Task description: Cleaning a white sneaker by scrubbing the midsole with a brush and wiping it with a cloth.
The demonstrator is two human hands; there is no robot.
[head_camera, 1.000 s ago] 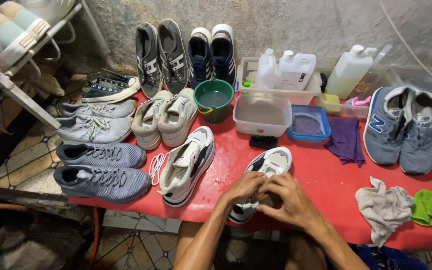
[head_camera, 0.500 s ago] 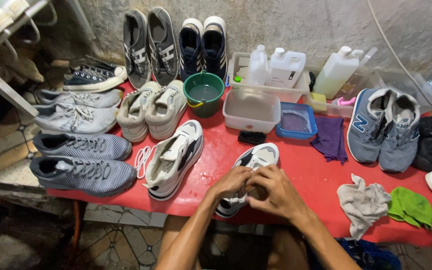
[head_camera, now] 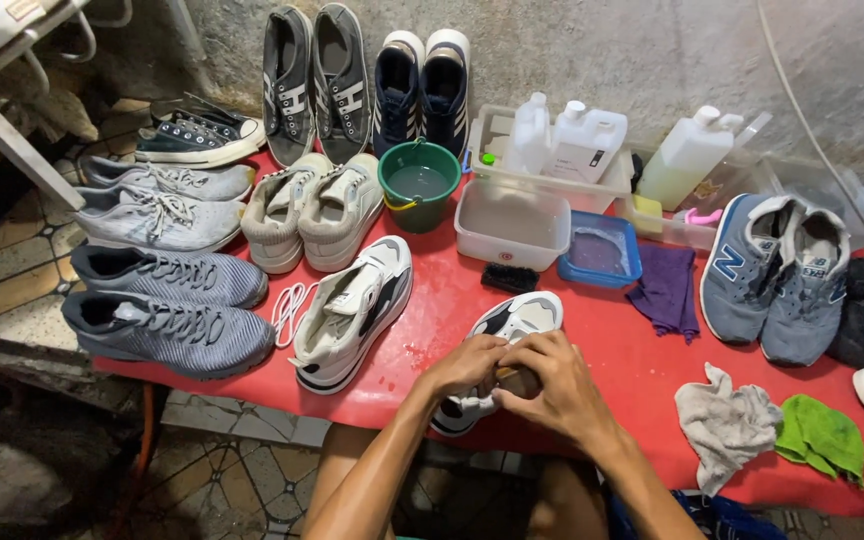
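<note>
Red worktop [head_camera: 642, 360] spans the frame from left to right; its surface shows wet patches near the centre. Behind it, along the top of the frame, stands a rough grey wall [head_camera: 592, 50]. Patterned floor tiles [head_camera: 12, 270] show at the left edge and lower left.

Layout on the worktop:
- Upper centre: green bucket [head_camera: 419, 183] holding water, clear plastic tub [head_camera: 512, 222], blue tray [head_camera: 601, 250], black brush [head_camera: 510, 277], white jugs [head_camera: 577, 140].
- Left: grey sneakers [head_camera: 167, 305] in pairs, beige sneakers [head_camera: 312, 208], loose white lace [head_camera: 290, 305].
- Centre left: white and black sneaker [head_camera: 354, 310], lying alone.
- Right: purple cloth [head_camera: 667, 290], blue-grey sneakers [head_camera: 777, 272], grey rag [head_camera: 727, 425], green cloth [head_camera: 820, 438].

Work position, lower centre: white sneaker [head_camera: 512, 325] lies toe-up near the front edge of the worktop. Left hand [head_camera: 464, 365] and right hand [head_camera: 552, 385] meet over its heel end. Fingers of both hands are curled closed on the shoe; the exact part gripped is hidden under the hands.

Change against the earlier frames: the view has shifted, so the rack at the upper left is now largely out of frame and the dark shoes at the right edge show more. Hands and white sneaker keep the same position on the worktop; the grip is unchanged.
</note>
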